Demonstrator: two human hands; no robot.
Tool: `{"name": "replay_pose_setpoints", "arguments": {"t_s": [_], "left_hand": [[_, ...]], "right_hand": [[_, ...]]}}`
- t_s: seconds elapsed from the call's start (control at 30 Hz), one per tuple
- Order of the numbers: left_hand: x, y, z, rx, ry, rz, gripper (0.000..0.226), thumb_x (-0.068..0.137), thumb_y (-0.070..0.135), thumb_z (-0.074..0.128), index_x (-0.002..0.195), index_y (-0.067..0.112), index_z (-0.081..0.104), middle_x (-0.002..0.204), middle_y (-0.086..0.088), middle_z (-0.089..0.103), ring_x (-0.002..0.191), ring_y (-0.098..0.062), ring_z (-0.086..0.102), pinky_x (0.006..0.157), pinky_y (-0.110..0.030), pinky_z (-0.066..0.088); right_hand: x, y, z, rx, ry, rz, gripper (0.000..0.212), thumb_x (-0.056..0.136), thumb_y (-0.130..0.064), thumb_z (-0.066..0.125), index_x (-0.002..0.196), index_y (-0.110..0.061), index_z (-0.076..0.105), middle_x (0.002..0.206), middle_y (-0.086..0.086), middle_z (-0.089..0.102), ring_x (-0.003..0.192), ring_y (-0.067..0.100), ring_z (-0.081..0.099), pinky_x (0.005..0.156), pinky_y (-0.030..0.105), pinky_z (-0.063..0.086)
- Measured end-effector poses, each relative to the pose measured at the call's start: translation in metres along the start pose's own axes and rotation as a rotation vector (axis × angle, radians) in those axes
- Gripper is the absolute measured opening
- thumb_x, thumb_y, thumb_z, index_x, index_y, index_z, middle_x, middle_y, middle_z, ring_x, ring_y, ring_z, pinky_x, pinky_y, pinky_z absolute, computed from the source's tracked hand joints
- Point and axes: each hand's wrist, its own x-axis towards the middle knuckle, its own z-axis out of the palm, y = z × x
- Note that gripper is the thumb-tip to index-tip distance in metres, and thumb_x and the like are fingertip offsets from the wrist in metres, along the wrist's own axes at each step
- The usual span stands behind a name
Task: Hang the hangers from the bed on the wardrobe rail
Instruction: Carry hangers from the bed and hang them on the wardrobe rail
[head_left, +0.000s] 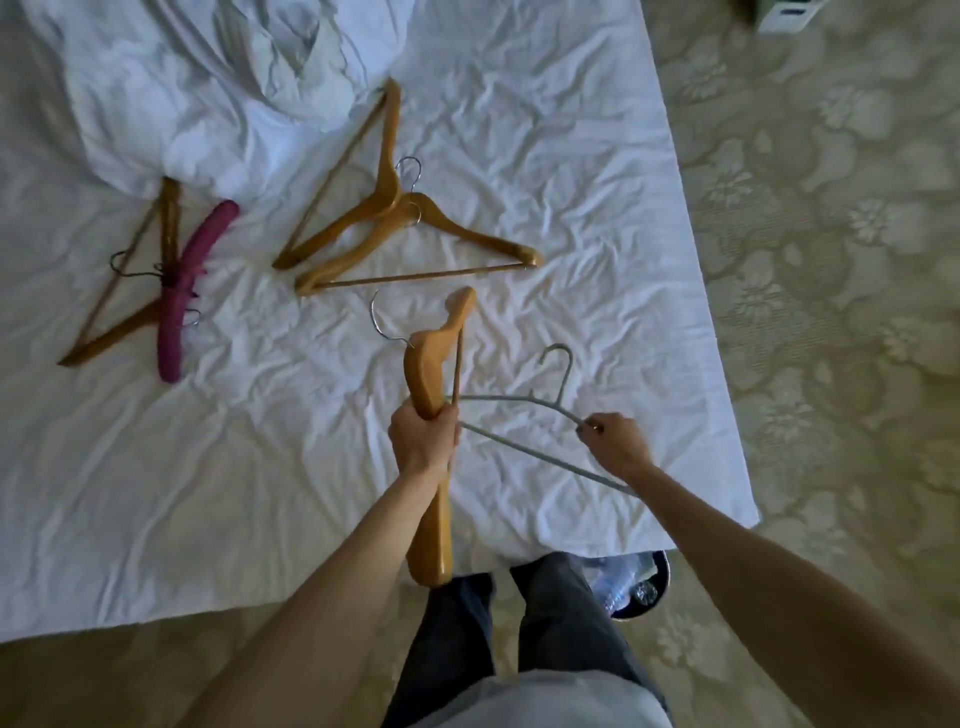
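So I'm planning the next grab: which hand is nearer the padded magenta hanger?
Left. The left hand is right of the padded magenta hanger; the right hand is farther right.

**Rumpled bed on a patterned carpet**

A bed (571, 156) with a creased white sheet fills the left and centre. A bunched white duvet (208, 78) lies at its far left. Beige floral carpet (831, 260) covers the floor to the right. A bin (655, 597) holding plastic bottles stands near the bed's near corner. Light is dim.
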Motion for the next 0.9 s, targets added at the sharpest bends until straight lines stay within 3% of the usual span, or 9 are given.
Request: {"name": "replay_pose_setpoints", "arguments": {"t_s": [0.13, 0.27, 0.5, 0.57, 0.67, 0.8, 0.9], "left_hand": [[-0.036, 0.024, -0.027, -0.072, -0.049, 0.015, 0.009, 0.086, 0.019, 0.070, 0.086, 0.010, 0.072, 0.059, -0.001, 0.070, 0.048, -0.010, 0.063, 0.056, -0.026, 0.054], [-0.066, 0.039, -0.066, -0.179, 0.069, -0.011, 0.021, 0.086, 0.028, 0.071, 0.078, 0.009, 0.069, 0.059, 0.000, 0.068, 0.057, -0.018, 0.066, 0.056, -0.027, 0.049], [-0.097, 0.023, -0.154, -0.352, 0.215, 0.051, 0.021, 0.080, 0.028, 0.072, 0.077, 0.008, 0.069, 0.065, -0.007, 0.071, 0.060, -0.023, 0.068, 0.069, -0.041, 0.059], [-0.107, 0.014, -0.186, -0.391, 0.254, 0.084, 0.019, 0.085, 0.025, 0.072, 0.079, 0.007, 0.069, 0.066, -0.007, 0.070, 0.059, -0.019, 0.068, 0.066, -0.036, 0.059], [-0.127, -0.003, -0.243, -0.406, 0.340, 0.160, 0.022, 0.091, 0.025, 0.071, 0.079, 0.006, 0.069, 0.061, -0.003, 0.068, 0.049, -0.007, 0.064, 0.056, -0.022, 0.050], [-0.154, -0.038, -0.330, -0.434, 0.424, 0.229, 0.023, 0.091, 0.028, 0.070, 0.079, 0.009, 0.073, 0.063, -0.003, 0.070, 0.053, -0.007, 0.065, 0.061, -0.024, 0.051], [-0.183, -0.085, -0.417, -0.499, 0.509, 0.269, 0.020, 0.092, 0.027, 0.070, 0.084, 0.010, 0.073, 0.065, -0.003, 0.070, 0.055, -0.007, 0.065, 0.058, -0.020, 0.052]], "right_hand": [[-0.081, -0.034, -0.027, 0.150, 0.105, -0.096, 0.009, 0.090, -0.034, 0.066, 0.092, -0.031, 0.074, 0.076, 0.001, 0.071, 0.071, 0.022, 0.068, 0.061, 0.036, 0.055], [-0.146, -0.089, -0.054, 0.271, 0.107, -0.335, 0.017, 0.092, -0.020, 0.064, 0.104, -0.030, 0.070, 0.057, -0.006, 0.051, 0.049, 0.009, 0.045, 0.048, 0.022, 0.038], [-0.222, -0.204, -0.057, 0.411, 0.076, -0.635, 0.016, 0.095, -0.026, 0.066, 0.111, -0.023, 0.069, 0.069, 0.017, 0.064, 0.051, 0.022, 0.050, 0.049, 0.035, 0.046], [-0.241, -0.236, -0.039, 0.379, 0.061, -0.707, 0.013, 0.095, -0.026, 0.066, 0.108, -0.028, 0.068, 0.070, 0.015, 0.067, 0.055, 0.031, 0.055, 0.050, 0.039, 0.050], [-0.272, -0.280, 0.000, 0.307, 0.022, -0.822, 0.014, 0.095, -0.028, 0.066, 0.109, -0.031, 0.066, 0.067, 0.013, 0.065, 0.057, 0.030, 0.059, 0.052, 0.042, 0.051], [-0.326, -0.338, 0.058, 0.259, -0.068, -0.952, 0.014, 0.093, -0.024, 0.067, 0.107, -0.028, 0.070, 0.060, 0.008, 0.060, 0.050, 0.018, 0.050, 0.049, 0.027, 0.045], [-0.390, -0.385, 0.120, 0.214, -0.126, -1.075, 0.014, 0.092, -0.023, 0.067, 0.105, -0.029, 0.070, 0.062, 0.011, 0.060, 0.056, 0.027, 0.054, 0.056, 0.035, 0.050]]}}
